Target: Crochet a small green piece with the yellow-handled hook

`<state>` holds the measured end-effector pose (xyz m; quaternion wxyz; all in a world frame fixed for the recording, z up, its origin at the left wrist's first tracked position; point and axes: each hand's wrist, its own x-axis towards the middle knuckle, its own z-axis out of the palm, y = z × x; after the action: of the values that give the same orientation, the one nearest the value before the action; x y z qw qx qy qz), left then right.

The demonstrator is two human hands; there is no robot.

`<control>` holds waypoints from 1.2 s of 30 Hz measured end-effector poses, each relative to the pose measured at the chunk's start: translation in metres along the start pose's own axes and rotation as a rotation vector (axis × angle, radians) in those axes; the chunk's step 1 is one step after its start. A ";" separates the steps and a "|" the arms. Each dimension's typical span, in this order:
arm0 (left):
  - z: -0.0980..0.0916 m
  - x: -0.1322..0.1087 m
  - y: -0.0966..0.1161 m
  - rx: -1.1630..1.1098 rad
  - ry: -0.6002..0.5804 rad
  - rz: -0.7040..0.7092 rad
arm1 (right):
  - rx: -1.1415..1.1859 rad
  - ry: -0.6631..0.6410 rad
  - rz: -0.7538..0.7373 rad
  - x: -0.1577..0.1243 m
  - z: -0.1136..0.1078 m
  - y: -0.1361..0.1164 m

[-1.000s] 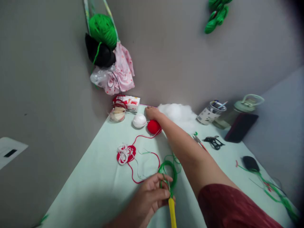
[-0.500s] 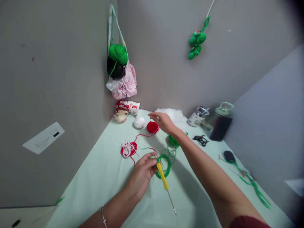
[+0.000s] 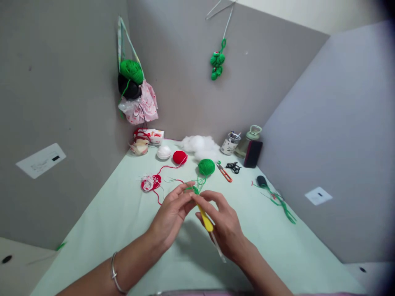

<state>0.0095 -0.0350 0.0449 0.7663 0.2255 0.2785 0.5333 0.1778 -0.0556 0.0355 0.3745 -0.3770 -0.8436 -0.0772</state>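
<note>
Green yarn (image 3: 195, 189) is bunching above the desk (image 3: 117, 205), about midway between its left and right edges. Left hand (image 3: 171, 211): grip is pinching the strands, seemingly steadying them. Right hand (image 3: 225, 222): grip is grasping the hook (image 3: 206, 221) by its yellow handle, close against the left, likely for fine control. Hook's lower end is slanting toward the near edge; its other end is hiding behind the hands, so cannot tell if it is catching yarn. Green ball (image 3: 206, 167) is lying straight ahead, nearer the far edge, loose strands trailing handward, probably for easy feeding. Snips (image 3: 224, 172) are lying just right of it, presumably for quick reach. Red ball (image 3: 180, 157) and white ball (image 3: 163, 152) are resting toward the far left corner, likely avoiding tangles.
</note>
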 end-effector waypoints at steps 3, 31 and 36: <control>0.013 -0.013 -0.003 0.076 -0.059 0.013 | 0.086 0.137 0.064 -0.007 -0.016 -0.010; -0.004 -0.050 -0.054 -0.004 0.068 -0.161 | 0.240 0.255 0.272 -0.081 0.002 -0.044; -0.013 -0.043 -0.053 -0.029 -0.017 -0.263 | 0.590 0.317 0.529 -0.080 -0.006 -0.040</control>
<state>0.0251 -0.0923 0.0092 0.8351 0.1807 0.2914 0.4302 0.1879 -0.1324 -0.0095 0.5981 -0.4405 -0.6359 0.2093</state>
